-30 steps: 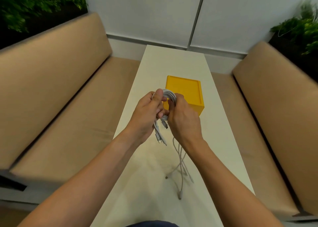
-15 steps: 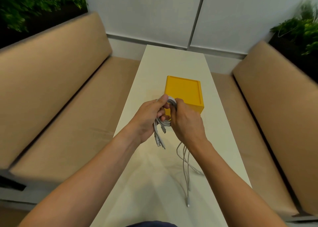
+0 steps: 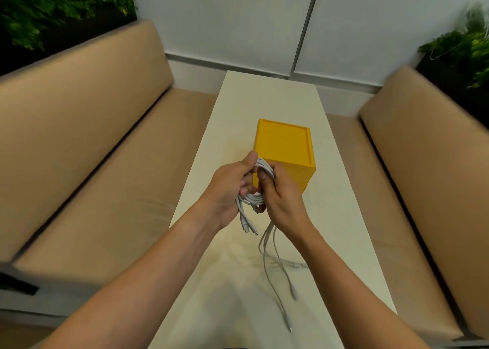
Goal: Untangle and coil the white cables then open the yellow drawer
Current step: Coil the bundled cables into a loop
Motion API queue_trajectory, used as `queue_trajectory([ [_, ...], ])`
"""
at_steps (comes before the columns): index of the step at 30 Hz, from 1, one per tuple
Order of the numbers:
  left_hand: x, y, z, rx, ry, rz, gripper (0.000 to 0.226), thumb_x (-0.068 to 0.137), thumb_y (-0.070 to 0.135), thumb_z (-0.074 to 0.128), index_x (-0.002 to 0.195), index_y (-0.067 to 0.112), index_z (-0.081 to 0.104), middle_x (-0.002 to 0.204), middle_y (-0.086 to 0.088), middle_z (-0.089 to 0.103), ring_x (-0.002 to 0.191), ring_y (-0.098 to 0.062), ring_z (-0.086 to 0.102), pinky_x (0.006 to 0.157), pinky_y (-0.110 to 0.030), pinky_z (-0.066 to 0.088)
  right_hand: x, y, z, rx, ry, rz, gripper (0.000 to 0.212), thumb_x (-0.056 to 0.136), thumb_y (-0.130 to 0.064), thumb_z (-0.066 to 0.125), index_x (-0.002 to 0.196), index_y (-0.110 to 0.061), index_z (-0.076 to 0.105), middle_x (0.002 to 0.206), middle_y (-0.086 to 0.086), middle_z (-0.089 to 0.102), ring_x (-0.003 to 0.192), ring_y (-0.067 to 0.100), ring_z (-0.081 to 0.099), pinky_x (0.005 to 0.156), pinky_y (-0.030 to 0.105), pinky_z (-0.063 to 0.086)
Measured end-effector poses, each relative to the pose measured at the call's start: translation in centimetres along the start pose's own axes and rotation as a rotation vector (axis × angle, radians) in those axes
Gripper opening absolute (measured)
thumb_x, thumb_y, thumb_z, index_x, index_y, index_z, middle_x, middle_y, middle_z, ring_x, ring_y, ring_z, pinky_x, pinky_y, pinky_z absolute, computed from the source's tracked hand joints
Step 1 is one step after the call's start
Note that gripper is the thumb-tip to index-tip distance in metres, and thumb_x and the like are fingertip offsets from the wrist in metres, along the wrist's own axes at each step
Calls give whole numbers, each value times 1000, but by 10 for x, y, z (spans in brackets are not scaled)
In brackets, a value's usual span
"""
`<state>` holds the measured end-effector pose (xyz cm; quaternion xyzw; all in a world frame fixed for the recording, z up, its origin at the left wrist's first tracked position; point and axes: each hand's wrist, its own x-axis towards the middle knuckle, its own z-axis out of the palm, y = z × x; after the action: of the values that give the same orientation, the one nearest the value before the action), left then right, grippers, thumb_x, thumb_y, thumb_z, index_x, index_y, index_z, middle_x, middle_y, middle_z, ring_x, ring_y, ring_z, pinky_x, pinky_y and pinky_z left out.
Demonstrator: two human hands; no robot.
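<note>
Both hands hold a loop of white cables [image 3: 255, 199] above the white table [image 3: 344, 216]. My left hand [image 3: 227, 187] grips the loop's left side, thumb over its top. My right hand [image 3: 281, 198] grips the right side, fingers curled through the coil. Short plug ends hang below my left hand. Several loose strands trail from under my right hand down onto the table toward me. The yellow drawer box [image 3: 285, 147] stands just behind my hands; its front face is mostly hidden by them.
Tan cushioned benches [image 3: 92, 150] flank the narrow table on both sides, the right one [image 3: 423, 163] close to its edge. Green plants [image 3: 39, 10] sit behind the backrests. A pale wall closes the table's far end.
The coil has dropped slightly and my hands have shifted on it. The trailing cable ends have slid across the table, now lying further right and nearer to me.
</note>
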<state>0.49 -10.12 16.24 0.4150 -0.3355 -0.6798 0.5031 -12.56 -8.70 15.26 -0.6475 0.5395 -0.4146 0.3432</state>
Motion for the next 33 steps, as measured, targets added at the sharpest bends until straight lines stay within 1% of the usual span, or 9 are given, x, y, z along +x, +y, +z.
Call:
queue_trajectory([
  [2, 0, -2, -4, -21, 16, -9, 36, 103, 39, 59, 78, 14, 62, 56, 4, 27, 50, -10, 25, 56, -26, 33, -5, 1, -1, 58, -63, 0, 25, 111, -30, 40, 121, -14, 56, 87, 13, 58, 66, 12, 56, 55, 29, 51],
  [5, 0, -5, -6, -8, -24, -18, 35, 104, 41, 56, 83, 13, 60, 58, 4, 28, 53, -10, 26, 57, -24, 31, -11, 3, 1, 62, 5, -10, 32, 110, -37, 35, 114, -16, 59, 80, 2, 55, 65, 3, 48, 58, 21, 43],
  [10, -2, -3, -4, 70, -83, -28, 40, 106, 45, 48, 84, 12, 55, 54, 4, 29, 56, -14, 33, 61, -27, 33, -3, 4, 0, -70, 133, -37, 30, 109, -43, 36, 112, -28, 62, 88, -3, 66, 76, 14, 59, 67, 40, 48],
  [12, -2, 1, -4, 130, -107, -6, 43, 107, 46, 45, 86, 10, 56, 54, 4, 29, 54, -14, 35, 61, -27, 34, 0, 2, -1, -47, 142, -53, 29, 110, -38, 37, 114, -26, 64, 89, -2, 68, 76, 15, 60, 68, 41, 49],
  [18, -3, 17, -6, 140, -297, -6, 44, 107, 45, 41, 91, 8, 59, 51, 4, 28, 49, -12, 36, 60, -25, 34, -1, -8, 5, 391, 197, -80, 21, 109, -23, 46, 113, -20, 67, 84, -10, 65, 69, 11, 54, 61, 26, 47],
  [25, -2, 28, -16, 9, -391, -49, 33, 102, 33, 50, 87, 7, 63, 63, -3, 54, 66, -19, 58, 70, -27, 54, 3, -14, 1, 271, 191, -183, 26, 109, -18, 46, 109, -37, 64, 92, -24, 69, 82, 5, 64, 74, 24, 53],
  [28, -1, 23, -13, -95, -371, -47, 34, 103, 35, 48, 87, 7, 62, 56, 0, 49, 57, -14, 54, 69, -27, 51, 7, -13, 0, 221, 156, -188, 25, 110, -21, 44, 111, -39, 62, 93, -25, 68, 83, 10, 64, 74, 28, 52],
  [30, 1, 16, -8, -159, -349, -31, 37, 105, 37, 44, 87, 8, 60, 48, 4, 41, 47, -10, 44, 69, -28, 46, 9, -9, 0, 198, 126, -157, 22, 111, -25, 42, 114, -35, 62, 96, -24, 67, 86, 4, 63, 74, 23, 51],
  [33, 2, 4, -5, -189, -359, -20, 40, 103, 43, 44, 88, 9, 61, 45, 7, 34, 41, -8, 35, 68, -29, 40, 9, 1, 0, 166, 123, -142, 21, 111, -28, 41, 116, -35, 61, 97, -22, 68, 88, 3, 64, 76, 27, 51],
])
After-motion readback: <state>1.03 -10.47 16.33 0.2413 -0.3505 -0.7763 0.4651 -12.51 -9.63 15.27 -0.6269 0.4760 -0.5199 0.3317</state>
